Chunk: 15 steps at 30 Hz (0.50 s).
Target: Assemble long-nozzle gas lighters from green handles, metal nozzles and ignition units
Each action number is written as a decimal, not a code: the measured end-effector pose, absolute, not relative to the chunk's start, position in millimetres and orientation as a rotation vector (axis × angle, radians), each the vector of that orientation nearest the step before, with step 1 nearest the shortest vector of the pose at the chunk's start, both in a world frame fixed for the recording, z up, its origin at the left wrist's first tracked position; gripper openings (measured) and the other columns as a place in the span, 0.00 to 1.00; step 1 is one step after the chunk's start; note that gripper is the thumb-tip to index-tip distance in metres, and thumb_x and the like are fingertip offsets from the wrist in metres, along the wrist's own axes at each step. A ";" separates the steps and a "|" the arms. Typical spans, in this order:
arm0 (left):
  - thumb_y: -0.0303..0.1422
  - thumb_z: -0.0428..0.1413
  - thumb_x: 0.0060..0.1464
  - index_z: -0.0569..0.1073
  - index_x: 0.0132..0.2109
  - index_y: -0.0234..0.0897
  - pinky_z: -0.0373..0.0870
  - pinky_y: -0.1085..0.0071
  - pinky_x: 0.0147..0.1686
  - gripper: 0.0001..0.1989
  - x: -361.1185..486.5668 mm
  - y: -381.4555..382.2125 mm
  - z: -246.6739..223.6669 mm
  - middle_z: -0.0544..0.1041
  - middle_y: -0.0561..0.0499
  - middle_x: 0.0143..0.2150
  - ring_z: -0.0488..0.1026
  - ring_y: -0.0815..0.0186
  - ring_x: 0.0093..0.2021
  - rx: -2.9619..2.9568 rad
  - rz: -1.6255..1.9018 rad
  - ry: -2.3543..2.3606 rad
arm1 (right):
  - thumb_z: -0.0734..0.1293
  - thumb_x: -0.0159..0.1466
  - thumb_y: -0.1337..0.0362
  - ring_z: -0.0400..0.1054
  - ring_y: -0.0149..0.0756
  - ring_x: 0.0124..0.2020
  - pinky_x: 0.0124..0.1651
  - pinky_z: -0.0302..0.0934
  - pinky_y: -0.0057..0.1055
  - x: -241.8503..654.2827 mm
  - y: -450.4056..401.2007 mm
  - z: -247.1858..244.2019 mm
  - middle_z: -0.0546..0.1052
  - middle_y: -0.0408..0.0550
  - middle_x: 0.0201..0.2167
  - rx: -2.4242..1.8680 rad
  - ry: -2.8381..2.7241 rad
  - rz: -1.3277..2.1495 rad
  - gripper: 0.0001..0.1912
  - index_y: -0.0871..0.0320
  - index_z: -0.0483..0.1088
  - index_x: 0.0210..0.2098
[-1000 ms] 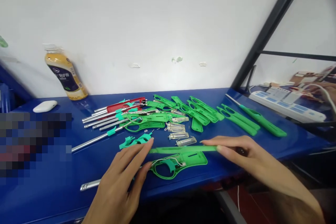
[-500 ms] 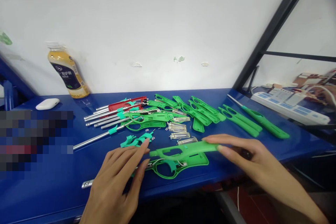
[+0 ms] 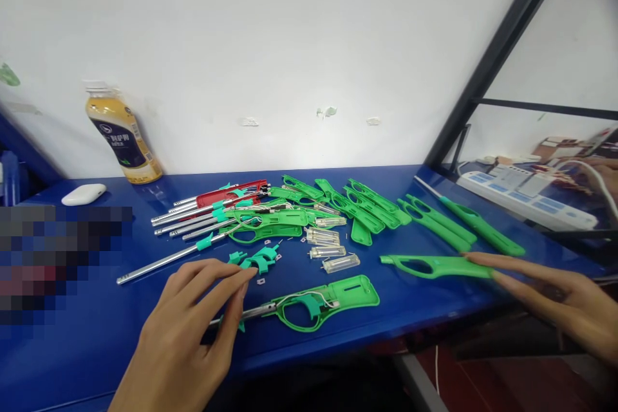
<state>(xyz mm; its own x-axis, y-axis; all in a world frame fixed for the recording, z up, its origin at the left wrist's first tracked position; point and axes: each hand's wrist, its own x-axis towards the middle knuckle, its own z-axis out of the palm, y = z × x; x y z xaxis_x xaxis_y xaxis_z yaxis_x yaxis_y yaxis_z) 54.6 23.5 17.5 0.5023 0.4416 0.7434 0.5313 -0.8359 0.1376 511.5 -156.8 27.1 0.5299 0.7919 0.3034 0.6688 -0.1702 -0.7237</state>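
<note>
My right hand (image 3: 560,299) pinches the wide end of a green lighter handle half (image 3: 444,266) between thumb and fingers, at the right of the desk. In front of me lies an open green lighter half (image 3: 355,293) with a teal trigger, white wire and metal tube fitted in it. Over that tube is my left hand (image 3: 197,315), its thumb and forefinger closed together near loose teal triggers (image 3: 261,259). Whether anything is between those fingertips is hidden. Several clear fuel tanks (image 3: 340,262) lie just behind the open half.
Behind are piled green handle halves (image 3: 362,209), a red handle half (image 3: 232,196) and metal tubes (image 3: 159,264). An assembled green lighter (image 3: 483,225) lies right. A bottle (image 3: 123,135) and white case (image 3: 84,194) stand left; a power strip (image 3: 526,199) is beyond the black frame.
My right hand has carried the green handle half away to the right, uncovering the open lighter half. My left hand has shifted left and slightly down, its fingertips drawing together.
</note>
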 end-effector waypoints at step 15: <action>0.32 0.49 0.75 0.81 0.47 0.45 0.70 0.68 0.34 0.15 56.0 54.5 27.5 0.80 0.50 0.45 0.75 0.57 0.44 -2.873 -0.634 -0.898 | 0.66 0.77 0.51 0.83 0.41 0.44 0.47 0.75 0.37 414.3 -78.4 50.8 0.84 0.47 0.50 -1.682 -1.994 -0.156 0.15 0.46 0.84 0.51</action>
